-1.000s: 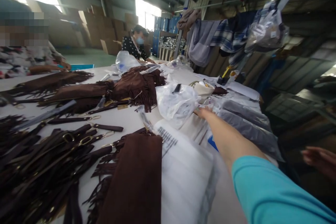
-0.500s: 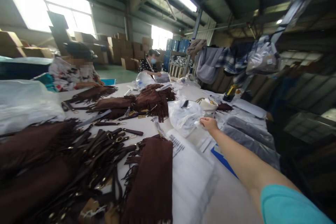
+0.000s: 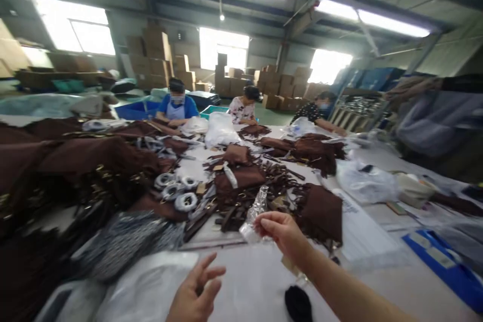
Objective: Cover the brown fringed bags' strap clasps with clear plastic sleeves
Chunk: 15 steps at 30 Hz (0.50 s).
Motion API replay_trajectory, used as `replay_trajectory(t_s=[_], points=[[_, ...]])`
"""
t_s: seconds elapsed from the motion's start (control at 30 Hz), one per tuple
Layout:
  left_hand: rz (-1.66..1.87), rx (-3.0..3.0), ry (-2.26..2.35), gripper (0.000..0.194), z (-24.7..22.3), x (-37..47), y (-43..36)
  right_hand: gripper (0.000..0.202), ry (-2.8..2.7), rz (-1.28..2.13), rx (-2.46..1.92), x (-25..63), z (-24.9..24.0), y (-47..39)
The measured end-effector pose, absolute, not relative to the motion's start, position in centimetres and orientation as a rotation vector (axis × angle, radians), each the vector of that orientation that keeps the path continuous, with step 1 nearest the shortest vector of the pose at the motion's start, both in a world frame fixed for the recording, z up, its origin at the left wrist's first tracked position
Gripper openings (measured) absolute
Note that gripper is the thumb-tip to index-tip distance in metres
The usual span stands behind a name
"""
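Pinched in my right hand (image 3: 281,231) is a small crinkled clear plastic bag (image 3: 258,206), raised over the table's near middle. My left hand (image 3: 198,289) is lower and to the left, fingers apart and holding nothing, above the white tabletop (image 3: 241,282). A black rounded item (image 3: 298,304) lies below my right forearm. Just beyond the plastic bag are brown fringed bags (image 3: 239,178) and a tangle of dark straps with metal clips. To the right of my right hand rests a flat brown fringed piece (image 3: 322,211).
Large heaps of brown bags (image 3: 86,161) cover the left side, with wrapped white rings (image 3: 184,201) beside them. A filled clear plastic bag (image 3: 366,181) and a blue tray (image 3: 445,266) lie at right. Three people, one in a blue top (image 3: 177,105), work across the table.
The view has swung left. My right hand has come back from the filled plastic bag at the right with a small clear bag in its fingers. My left hand has come into view.
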<state>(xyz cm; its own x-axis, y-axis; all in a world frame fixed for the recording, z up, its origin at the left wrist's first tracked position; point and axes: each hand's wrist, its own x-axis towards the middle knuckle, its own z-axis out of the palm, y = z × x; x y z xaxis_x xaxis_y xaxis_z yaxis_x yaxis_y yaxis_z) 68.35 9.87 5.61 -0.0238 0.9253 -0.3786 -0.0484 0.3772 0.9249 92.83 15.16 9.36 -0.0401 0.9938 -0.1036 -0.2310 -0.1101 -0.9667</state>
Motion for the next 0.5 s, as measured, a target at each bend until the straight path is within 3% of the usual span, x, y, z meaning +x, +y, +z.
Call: replay_trajectory(t_s=[0.1, 0.23, 0.37, 0.5], points=[[0.975, 0.882, 1.123, 0.079, 6.4, 59.2, 8.2, 0.025, -1.083, 1.587, -1.041, 78.8, 10.2, 12.3], [1.077, 0.708, 1.202, 0.060, 7.5, 48.5, 4.8, 0.023, -1.210, 1.693, -0.995, 65.1, 11.4, 9.4], [1.229, 0.464, 1.171, 0.056, 7.8, 41.6, 1.2, 0.036, -1.193, 1.831, -0.804, 58.8, 12.4, 7.8], [1.309, 0.381, 1.135, 0.056, 8.1, 38.6, -1.6, 0.017, -1.439, 1.698, -0.913, 57.3, 12.4, 6.9]])
